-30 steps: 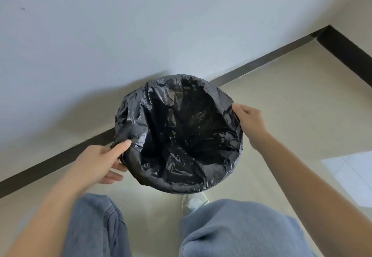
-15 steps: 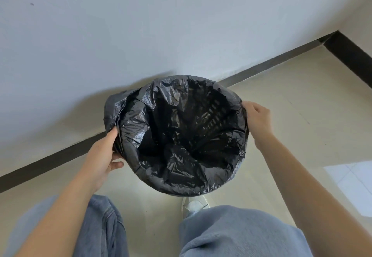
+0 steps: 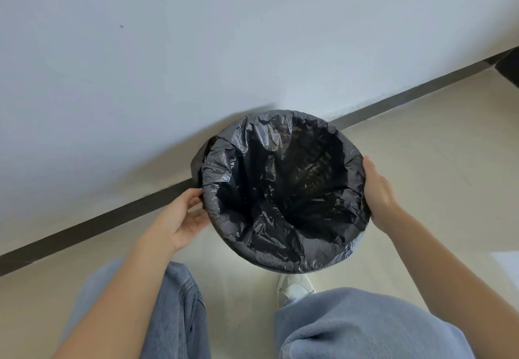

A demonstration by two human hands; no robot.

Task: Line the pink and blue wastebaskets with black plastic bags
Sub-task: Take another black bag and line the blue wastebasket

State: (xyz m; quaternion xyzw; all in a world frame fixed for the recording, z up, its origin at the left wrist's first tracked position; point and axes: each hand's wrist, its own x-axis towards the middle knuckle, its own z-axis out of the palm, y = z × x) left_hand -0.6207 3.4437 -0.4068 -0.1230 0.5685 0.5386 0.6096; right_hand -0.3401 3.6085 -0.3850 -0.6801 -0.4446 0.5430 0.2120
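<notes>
A black plastic bag [image 3: 280, 198] lines a round wastebasket, its edge folded over the rim all round. The basket's slotted wall shows faintly through the bag on the right, and a sliver of bluish wall [image 3: 356, 246] peeks out below the fold at the lower right. My left hand [image 3: 184, 215] pinches the bag's edge at the left rim, where a loose flap sticks out. My right hand [image 3: 377, 192] presses flat against the bag on the right rim. No second wastebasket is in view.
A white wall [image 3: 196, 49] with a dark baseboard [image 3: 112, 215] runs right behind the basket. Beige floor tiles [image 3: 438, 145] spread to the right. My knees in blue jeans [image 3: 351, 325] and a white shoe [image 3: 295, 288] sit just below the basket.
The basket has shifted right and slightly up in view. My left hand has slid down the left rim, drawing the loose bag flap tighter. My right hand stays on the right rim.
</notes>
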